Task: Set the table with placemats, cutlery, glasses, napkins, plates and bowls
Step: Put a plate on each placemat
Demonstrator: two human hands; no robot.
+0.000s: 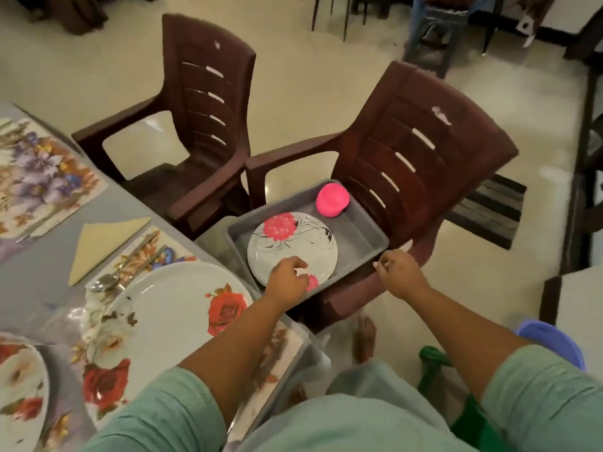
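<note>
On the table point(39, 282), left of the gray tub point(365, 243), one far placemat point(42, 177) lies bare. Nearer the tub, a second placemat point(169, 249) carries a spoon and fork point(107, 285) and a big rose plate point(169, 308), with a folded napkin point(101, 246) just beside it. I see no glasses or bowls set out, so I judge the job roughly halfway.

My left hand point(288, 280) is inside the tub, fingers curled down onto the near rim of the small flowered plate point(293, 243); I cannot tell if I actually pinch it. A pink bowl point(332, 200) sits upside down at the tub's far corner. My right hand point(399, 272) hangs loosely curled at the tub's right rim, holding nothing.
</note>
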